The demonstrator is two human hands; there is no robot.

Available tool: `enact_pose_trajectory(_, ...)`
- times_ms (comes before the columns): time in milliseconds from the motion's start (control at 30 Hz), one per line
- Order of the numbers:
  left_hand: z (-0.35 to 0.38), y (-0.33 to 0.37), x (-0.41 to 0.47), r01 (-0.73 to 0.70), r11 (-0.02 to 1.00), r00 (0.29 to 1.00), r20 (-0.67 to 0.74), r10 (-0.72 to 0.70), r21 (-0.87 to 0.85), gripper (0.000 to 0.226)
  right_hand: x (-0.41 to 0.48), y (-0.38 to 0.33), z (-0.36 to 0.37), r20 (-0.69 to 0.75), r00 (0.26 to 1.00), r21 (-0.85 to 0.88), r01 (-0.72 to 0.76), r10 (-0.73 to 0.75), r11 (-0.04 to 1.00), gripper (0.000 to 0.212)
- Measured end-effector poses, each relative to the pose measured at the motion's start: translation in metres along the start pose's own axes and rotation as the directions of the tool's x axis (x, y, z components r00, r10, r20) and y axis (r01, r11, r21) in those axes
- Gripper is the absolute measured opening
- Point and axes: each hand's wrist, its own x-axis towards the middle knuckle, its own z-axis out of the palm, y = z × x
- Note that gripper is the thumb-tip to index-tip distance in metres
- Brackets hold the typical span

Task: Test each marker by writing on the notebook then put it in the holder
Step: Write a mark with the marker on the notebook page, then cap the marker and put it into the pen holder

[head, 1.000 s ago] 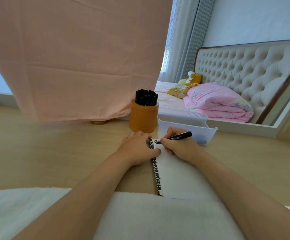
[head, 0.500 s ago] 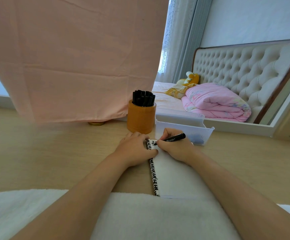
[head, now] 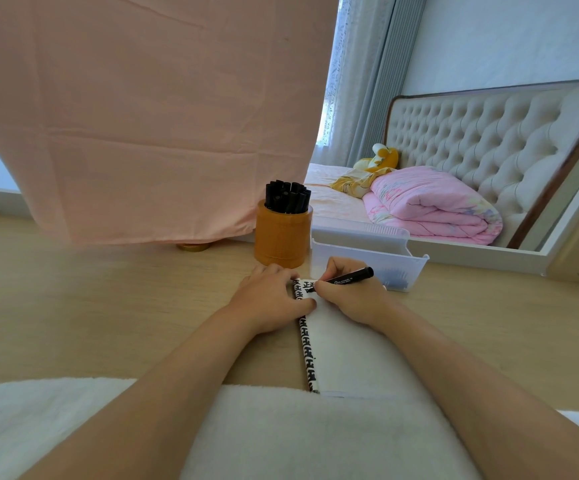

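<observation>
The pale wood-grain counter lies bare and open to the left of the hands, while the right side is tighter, with a translucent plastic tray just beyond the right hand and a round orange-brown holder just left of it, touching or nearly so. The holder is packed with black markers, too crowded to count. One white notebook with a black-and-white patterned spine runs from the near edge toward the holder. The left hand lies flat on the spine edge, fingers together, pressing it down. The right hand's grip pinches one slim black marker, tip on the page's far left corner beside a few dark strokes. A soft white towel covers the near edge under both forearms. A pink cloth hangs behind.
</observation>
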Motion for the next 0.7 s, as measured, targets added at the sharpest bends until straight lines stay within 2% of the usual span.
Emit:
enact_pose_trajectory(400,-0.0006,0.0011,-0.0011,0.002,1.0,1.0,0.006,-0.002,0.006,0.07,-0.0005,0.0,-0.0012,0.043,0.998,0.047,0.049,-0.051,0.998,0.026)
enact_pose_trajectory(600,-0.0007,0.0005,-0.0022,-0.006,1.0,1.0,0.001,0.006,-0.003,0.067,0.0009,0.0,-0.0002,0.012,1.0,0.044,0.008,-0.009,0.999,0.03)
enact_pose_trajectory(700,-0.0008,-0.0003,-0.002,-0.004,1.0,1.0,0.006,0.004,-0.004,0.068,-0.0008,0.0008,-0.002,-0.003,0.999,0.155,-0.05,0.051,0.987,0.027)
